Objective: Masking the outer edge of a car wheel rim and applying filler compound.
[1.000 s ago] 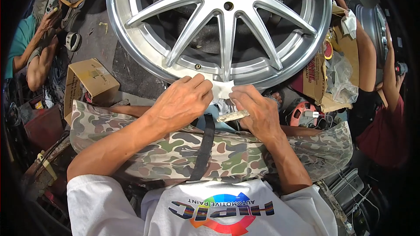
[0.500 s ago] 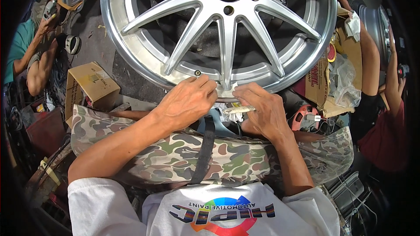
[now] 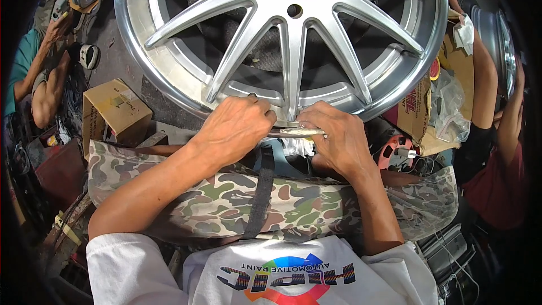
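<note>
In front of me stands a large silver multi-spoke car wheel rim (image 3: pixel 292 51), its near lip running just beyond my hands. My left hand (image 3: pixel 236 127) rests at that lip, left of the lowest spoke, fingers curled; whatever they hold is hidden. Right of that spoke, my right hand (image 3: pixel 337 138) is closed on a slim, pale, stained stick-like tool (image 3: pixel 302 133). The tool lies crosswise between the two hands, and its exact kind is unclear. A white crumpled cloth or paper (image 3: pixel 297 147) shows below the tool.
Camouflage fabric (image 3: pixel 316 206) with a black strap (image 3: pixel 261 192) spans my lap. A cardboard box (image 3: pixel 127 110) sits at left, another open carton (image 3: pixel 415 107) with plastic at right. A red-orange tool (image 3: pixel 389 151) lies near it. Co-workers' arms (image 3: pixel 480 79) reach in at both sides.
The rim appears slightly larger and shifted upward in view. My left hand now covers the small valve hole seen before, and the pale tool lies closer to it.
</note>
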A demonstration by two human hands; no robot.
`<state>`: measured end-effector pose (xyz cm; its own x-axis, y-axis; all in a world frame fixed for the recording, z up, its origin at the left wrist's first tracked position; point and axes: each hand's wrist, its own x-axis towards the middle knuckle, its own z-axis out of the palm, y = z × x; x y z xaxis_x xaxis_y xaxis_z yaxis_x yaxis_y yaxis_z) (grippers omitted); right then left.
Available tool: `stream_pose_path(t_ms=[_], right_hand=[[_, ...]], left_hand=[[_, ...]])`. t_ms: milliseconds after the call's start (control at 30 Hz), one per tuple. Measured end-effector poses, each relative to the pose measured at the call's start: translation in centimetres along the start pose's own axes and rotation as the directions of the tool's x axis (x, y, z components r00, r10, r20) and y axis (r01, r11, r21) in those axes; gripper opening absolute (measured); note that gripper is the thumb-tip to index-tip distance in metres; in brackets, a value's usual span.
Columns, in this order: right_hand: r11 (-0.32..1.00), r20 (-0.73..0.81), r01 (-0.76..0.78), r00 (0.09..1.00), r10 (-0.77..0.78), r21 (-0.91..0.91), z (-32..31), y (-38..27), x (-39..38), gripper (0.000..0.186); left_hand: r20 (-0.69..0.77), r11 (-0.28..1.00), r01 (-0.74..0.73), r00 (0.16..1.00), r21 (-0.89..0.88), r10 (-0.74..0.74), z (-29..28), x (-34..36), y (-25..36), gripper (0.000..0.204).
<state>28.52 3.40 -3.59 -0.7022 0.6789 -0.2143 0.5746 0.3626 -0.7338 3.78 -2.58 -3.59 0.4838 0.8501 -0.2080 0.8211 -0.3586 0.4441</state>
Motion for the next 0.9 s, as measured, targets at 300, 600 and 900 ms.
stream_pose_path(t_ms=[300, 600, 900], right_hand=[[0.998, 0.052, -0.044, 0.998, 0.047, -0.042, -0.4, 0.1, 0.7, 0.019], [0.996, 0.063, -0.092, 0.994, 0.092, 0.005, -0.6, -0.5, 1.4, 0.016], [0.999, 0.118, -0.053, 0.992, 0.052, 0.009, -1.2, -0.3, 1.1, 0.027]], left_hand=[[0.089, 0.998, 0.030, 0.996, -0.061, -0.025, -0.3, 0.2, -0.3, 0.037], [0.018, 0.994, 0.043, 0.999, -0.103, -0.042, 0.6, -0.3, -0.4, 0.007], [0.121, 0.984, 0.081, 0.991, -0.160, -0.062, -0.7, 0.1, -0.4, 0.008]])
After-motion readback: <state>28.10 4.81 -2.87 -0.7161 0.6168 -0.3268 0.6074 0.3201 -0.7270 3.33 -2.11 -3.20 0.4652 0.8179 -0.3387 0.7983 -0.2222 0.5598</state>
